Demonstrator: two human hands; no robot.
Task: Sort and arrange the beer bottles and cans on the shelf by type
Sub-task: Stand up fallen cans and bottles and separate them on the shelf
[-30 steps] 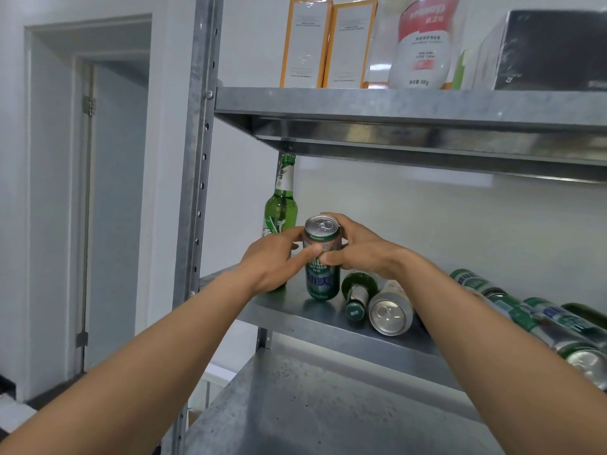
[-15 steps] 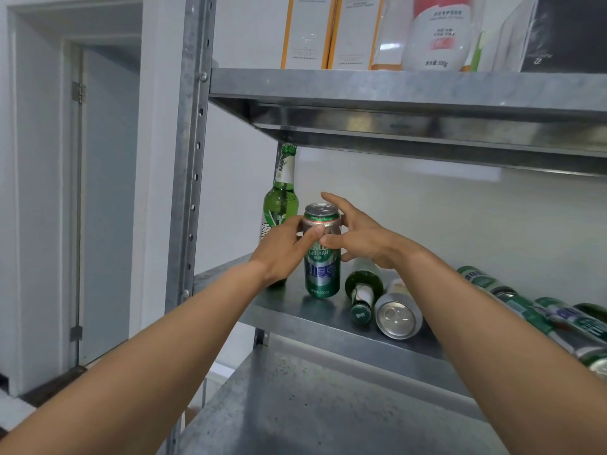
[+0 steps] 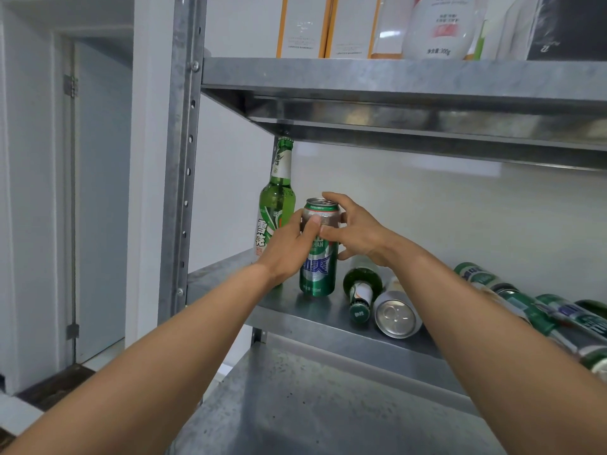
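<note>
A green beer can (image 3: 318, 270) stands upright on the metal shelf (image 3: 295, 307). My left hand (image 3: 289, 247) grips its upper left side, thumb across the front. My right hand (image 3: 354, 231) holds its upper right side, fingers curled round the rim. A tall green beer bottle (image 3: 277, 198) stands upright just left of the can, partly behind my left hand. To the can's right a green bottle (image 3: 361, 287) and a silver-ended can (image 3: 397, 315) lie on their sides. Several more cans and bottles (image 3: 532, 303) lie at the far right.
The shelf above (image 3: 394, 80) carries orange-edged boxes (image 3: 302, 24), a white pouch (image 3: 437, 24) and a dark box. A lower shelf (image 3: 312, 405) lies beneath my arms. The rack's upright post (image 3: 180, 159) stands at left, with a white door beyond it.
Both hands have stayed on the upright can, which now stands on the shelf a little closer to the tall bottle. The view has shifted slightly downward.
</note>
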